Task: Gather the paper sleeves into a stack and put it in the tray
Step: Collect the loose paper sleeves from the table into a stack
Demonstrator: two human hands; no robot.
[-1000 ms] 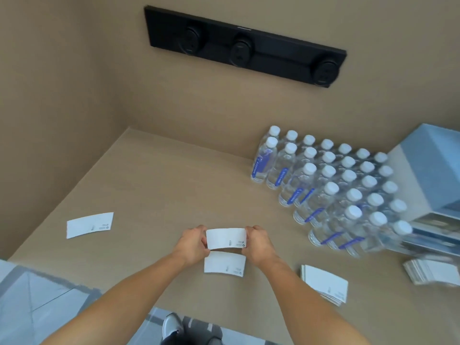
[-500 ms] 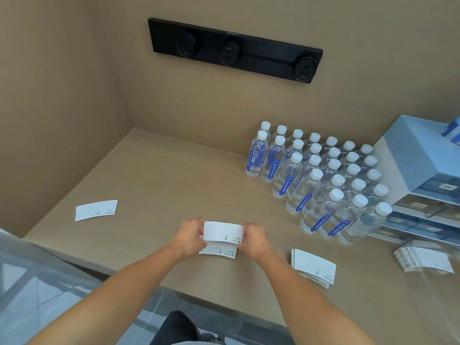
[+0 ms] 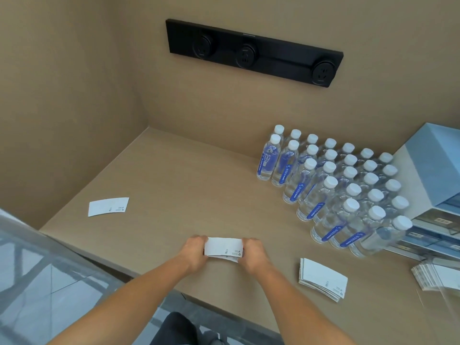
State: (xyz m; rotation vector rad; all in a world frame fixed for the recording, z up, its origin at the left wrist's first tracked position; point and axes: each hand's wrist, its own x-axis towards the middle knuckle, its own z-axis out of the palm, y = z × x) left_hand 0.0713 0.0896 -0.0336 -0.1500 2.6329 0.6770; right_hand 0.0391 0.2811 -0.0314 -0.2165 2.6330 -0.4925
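Note:
Both hands grip the ends of a white paper sleeve (image 3: 223,246) low over the wooden counter, near its front edge. My left hand (image 3: 195,250) pinches the left end, my right hand (image 3: 252,252) the right end. A second sleeve (image 3: 230,258) lies directly under it, only its lower edge showing. One single sleeve (image 3: 108,206) lies flat far to the left. A fanned stack of sleeves (image 3: 322,278) lies to the right of my hands. Another pile of sleeves (image 3: 434,276) sits at the right edge, partly behind a clear tray wall (image 3: 448,302).
Several water bottles (image 3: 331,185) with white caps stand in rows at the back right. A light blue drawer unit (image 3: 438,170) stands beside them. A black socket strip (image 3: 254,52) hangs on the back wall. The counter's front edge (image 3: 154,282) runs just under my forearms.
The held sleeve has come down onto the sleeve lying on the counter, now covering almost all of it. The view has shifted a little.

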